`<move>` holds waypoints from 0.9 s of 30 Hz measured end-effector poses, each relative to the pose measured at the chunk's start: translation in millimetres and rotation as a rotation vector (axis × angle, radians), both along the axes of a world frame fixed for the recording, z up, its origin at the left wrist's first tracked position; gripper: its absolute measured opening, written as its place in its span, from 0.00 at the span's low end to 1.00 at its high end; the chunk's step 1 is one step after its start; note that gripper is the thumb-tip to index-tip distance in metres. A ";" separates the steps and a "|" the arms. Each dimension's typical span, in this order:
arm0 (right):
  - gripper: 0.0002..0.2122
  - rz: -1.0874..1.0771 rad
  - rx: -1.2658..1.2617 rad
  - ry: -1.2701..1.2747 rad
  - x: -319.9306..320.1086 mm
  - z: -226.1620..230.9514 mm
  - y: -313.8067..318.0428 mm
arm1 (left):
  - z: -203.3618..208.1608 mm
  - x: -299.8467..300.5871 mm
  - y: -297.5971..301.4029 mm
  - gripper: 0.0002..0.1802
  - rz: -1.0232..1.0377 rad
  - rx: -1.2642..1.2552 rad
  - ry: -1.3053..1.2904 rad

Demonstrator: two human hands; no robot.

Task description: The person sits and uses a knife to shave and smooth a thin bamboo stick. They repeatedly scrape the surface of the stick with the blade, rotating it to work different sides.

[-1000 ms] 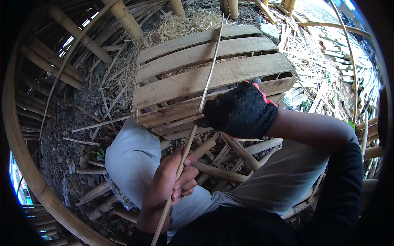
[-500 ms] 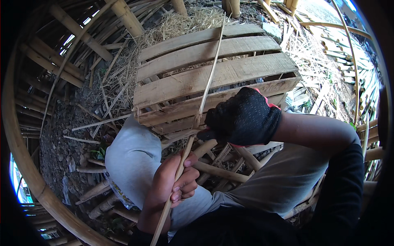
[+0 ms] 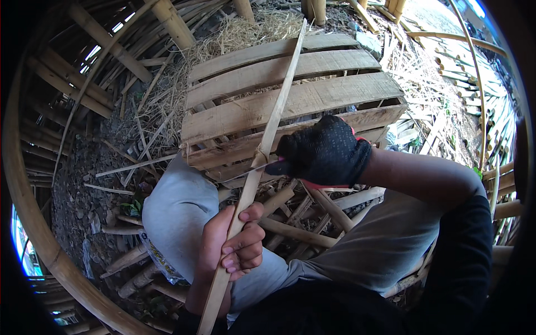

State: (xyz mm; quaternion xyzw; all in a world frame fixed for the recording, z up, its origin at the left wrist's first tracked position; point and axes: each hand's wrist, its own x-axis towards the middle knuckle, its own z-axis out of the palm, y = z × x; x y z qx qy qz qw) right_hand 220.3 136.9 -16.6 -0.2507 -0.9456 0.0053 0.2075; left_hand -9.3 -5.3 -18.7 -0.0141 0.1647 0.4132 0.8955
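My bare left hand (image 3: pixel 237 245) is closed around a long, flat bamboo strip (image 3: pixel 250 187). The strip slants from near my lap up and away over a slatted wooden crate (image 3: pixel 335 92). On my right hand (image 3: pixel 324 153) is a black textured glove with red edging. Its fingers are closed on a knife, and a thin length of blade (image 3: pixel 237 177) shows to the left of the strip. The handle is hidden in the glove. Blade and gloved thumb lie against the strip just beyond my left hand, where a small raised curl or knot shows.
My grey-trousered knees flank the crate's near side. Bamboo poles (image 3: pixel 298 231) lie crossed below it. Straw-like shavings (image 3: pixel 245 36) heap behind the crate. Cut bamboo pieces (image 3: pixel 477 106) are piled at the right. A curved bamboo pole (image 3: pixel 42 240) runs along the left.
The strip has turned, showing a broader face. My gloved right hand has shifted slightly left, and the knife blade now shows across the strip. The left hand keeps its grip.
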 end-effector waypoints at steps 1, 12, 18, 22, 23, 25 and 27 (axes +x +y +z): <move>0.15 -0.043 -0.122 -0.060 -2.3 -0.3 5.8 | -1.2 -0.8 0.4 0.15 0.005 -0.013 -0.010; 0.16 -0.042 -0.009 -0.008 -9.4 1.1 21.3 | -1.9 -7.6 7.0 0.14 0.035 -0.004 -0.016; 0.12 -0.012 0.123 -0.008 -4.2 -3.1 32.4 | -2.9 -5.4 11.6 0.14 -0.002 0.012 0.014; 0.14 -0.221 0.216 -0.122 8.3 -9.5 66.8 | 0.0 -0.6 9.5 0.15 -0.009 0.044 0.096; 0.14 -0.249 0.232 -0.162 16.0 -6.0 75.1 | 0.1 1.4 8.1 0.15 0.001 0.043 0.098; 0.13 -0.298 0.142 -0.214 20.3 -9.8 79.0 | 1.3 -1.7 7.0 0.17 0.010 0.037 0.071; 0.14 -0.298 -0.040 -0.206 -0.4 7.1 28.5 | 0.5 -7.1 7.8 0.17 0.012 0.033 0.105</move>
